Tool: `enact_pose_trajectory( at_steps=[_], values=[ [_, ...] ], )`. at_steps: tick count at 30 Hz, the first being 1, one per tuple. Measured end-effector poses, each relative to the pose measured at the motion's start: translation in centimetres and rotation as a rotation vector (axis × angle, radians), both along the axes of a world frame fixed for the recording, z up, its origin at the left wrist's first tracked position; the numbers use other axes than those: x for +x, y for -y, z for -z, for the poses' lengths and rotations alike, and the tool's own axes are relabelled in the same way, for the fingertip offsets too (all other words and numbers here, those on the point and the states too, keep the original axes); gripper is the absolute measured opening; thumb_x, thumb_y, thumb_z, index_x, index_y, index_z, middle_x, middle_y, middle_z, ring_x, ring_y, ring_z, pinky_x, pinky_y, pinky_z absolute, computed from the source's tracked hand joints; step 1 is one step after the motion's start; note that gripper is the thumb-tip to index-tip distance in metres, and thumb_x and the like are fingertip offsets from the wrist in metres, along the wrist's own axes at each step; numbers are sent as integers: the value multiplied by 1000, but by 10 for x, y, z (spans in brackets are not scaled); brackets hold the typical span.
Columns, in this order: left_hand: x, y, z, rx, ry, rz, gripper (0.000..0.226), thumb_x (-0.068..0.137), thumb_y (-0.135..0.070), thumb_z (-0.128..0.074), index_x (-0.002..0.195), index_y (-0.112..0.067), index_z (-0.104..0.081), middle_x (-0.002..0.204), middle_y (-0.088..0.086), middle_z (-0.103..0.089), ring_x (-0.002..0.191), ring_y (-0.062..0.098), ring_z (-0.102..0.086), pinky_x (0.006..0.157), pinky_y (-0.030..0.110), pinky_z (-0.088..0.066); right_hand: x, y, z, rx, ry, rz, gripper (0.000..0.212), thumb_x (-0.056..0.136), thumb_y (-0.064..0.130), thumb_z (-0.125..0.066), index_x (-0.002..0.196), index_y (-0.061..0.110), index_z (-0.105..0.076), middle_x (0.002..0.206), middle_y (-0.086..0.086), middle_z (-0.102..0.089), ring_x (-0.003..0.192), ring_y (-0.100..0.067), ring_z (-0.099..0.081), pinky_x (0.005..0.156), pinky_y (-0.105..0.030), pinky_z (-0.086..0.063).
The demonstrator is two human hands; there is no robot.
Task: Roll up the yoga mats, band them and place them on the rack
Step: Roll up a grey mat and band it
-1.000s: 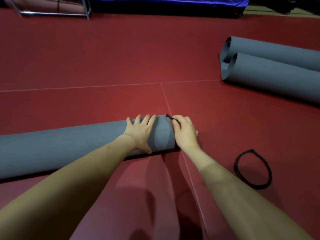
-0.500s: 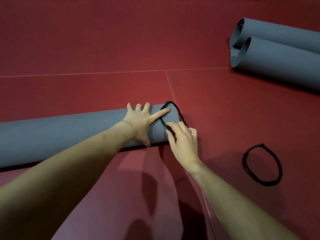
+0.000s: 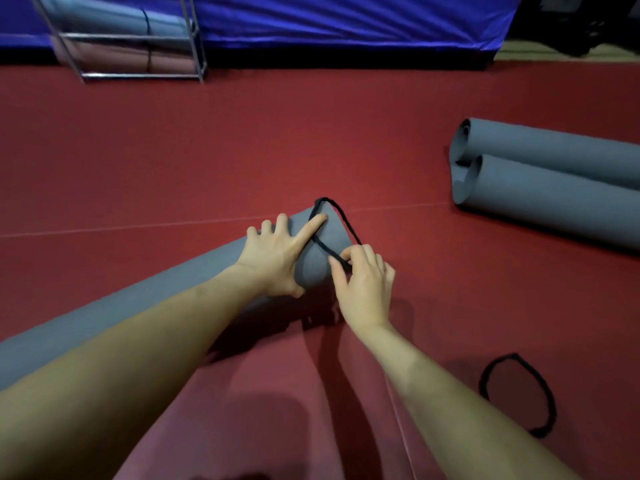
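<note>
Hidden and cut-off parts

The rolled grey mat (image 3: 145,303) runs off the left edge, its middle covered by the left forearm. The two far grey rolls (image 3: 554,181) are cut by the right edge. The rack (image 3: 138,39) is cropped at the top, its mats blurred.

A rolled mat (image 3: 145,299) is laid across the floor (image 3: 242,150) from the near left toward the centre. The left hand (image 3: 277,254) is rested on its right end, and the right hand (image 3: 363,289) is placed just beside that end, with a band (image 3: 341,220) looped over it. A second band (image 3: 519,396) is laid on the floor to the near right. Two rolled mats (image 3: 554,174) are set side by side, touching, at the far right. A rack (image 3: 131,39) is stood at the far left, with mats stored in it
</note>
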State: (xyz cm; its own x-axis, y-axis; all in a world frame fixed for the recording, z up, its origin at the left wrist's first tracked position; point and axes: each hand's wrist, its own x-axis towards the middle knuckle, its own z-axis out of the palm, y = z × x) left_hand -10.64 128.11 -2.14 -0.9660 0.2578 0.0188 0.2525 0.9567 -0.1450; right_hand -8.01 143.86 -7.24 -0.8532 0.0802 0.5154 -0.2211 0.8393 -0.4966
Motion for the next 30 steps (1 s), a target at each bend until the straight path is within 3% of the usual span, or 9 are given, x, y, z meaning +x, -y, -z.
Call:
enact_pose_trajectory(
  at_steps=[5,8,11,15,18,21,23,26,30],
  values=[
    [-10,24,-99,78,-158,-117,133,53,-71,-70,147,-31,15,125,16,-41,103,35,-53,89,42,-35,-30,23,-107,-27,-147,-131,29,89,43,-44,82,21,-60,86,7,-57,83,-18,-55,89,-34,-22],
    [-13,36,-156,180,-283,-180,134,52,-71,-70,148,-28,12,124,19,-44,105,36,-54,91,43,-33,-43,42,-171,-249,-163,-168,40,94,40,-37,78,15,-64,88,3,-56,88,-18,-50,82,-29,-21],
    [-14,42,-209,342,-376,-230,137,51,-71,-72,149,-26,11,122,19,-46,109,36,-53,94,44,-33,-60,52,-227,-484,-210,-154,37,92,31,-44,74,6,-66,92,-7,-54,92,-27,-50,81,-22,-20],
    [-10,46,-260,564,-494,-264,137,52,-69,-74,149,-24,12,125,18,-47,113,35,-52,97,45,-33,-69,64,-290,-611,-268,-202,24,93,19,-55,76,2,-60,83,0,-47,86,-25,-47,88,-36,-34],
    [-4,42,-281,765,-566,-246,134,52,-64,-77,149,-25,7,129,15,-46,120,34,-47,99,47,-32,-63,76,-330,-780,-266,-255,12,93,14,-58,86,8,-51,87,-4,-50,80,-19,-48,80,-29,-41],
    [0,37,-295,944,-618,-220,130,52,-61,-80,148,-27,2,134,12,-44,124,31,-45,101,47,-30,-58,79,-357,-972,-161,-329,21,93,19,-59,105,9,-46,99,-5,-54,80,-7,-52,71,-9,-40],
    [3,34,-297,1044,-633,-216,130,50,-60,-82,146,-30,0,138,8,-41,127,28,-43,101,47,-28,-58,77,-366,-940,-100,-364,29,95,23,-56,116,5,-50,105,-2,-56,92,-11,-54,79,-14,-40],
    [4,30,-290,1163,-634,-220,131,47,-59,-84,145,-33,-2,143,2,-36,130,22,-41,103,45,-25,-60,78,-367,-884,-70,-356,29,96,23,-51,120,5,-54,117,-9,-58,107,-20,-54,93,-32,-42],
    [2,32,-268,1204,-545,-247,128,48,-53,-87,143,-37,-3,145,-1,-34,131,22,-40,105,44,-24,-58,81,-355,-913,-22,-289,25,95,14,-47,116,3,-55,108,-7,-59,93,-18,-52,73,-25,-37]
  ],
)
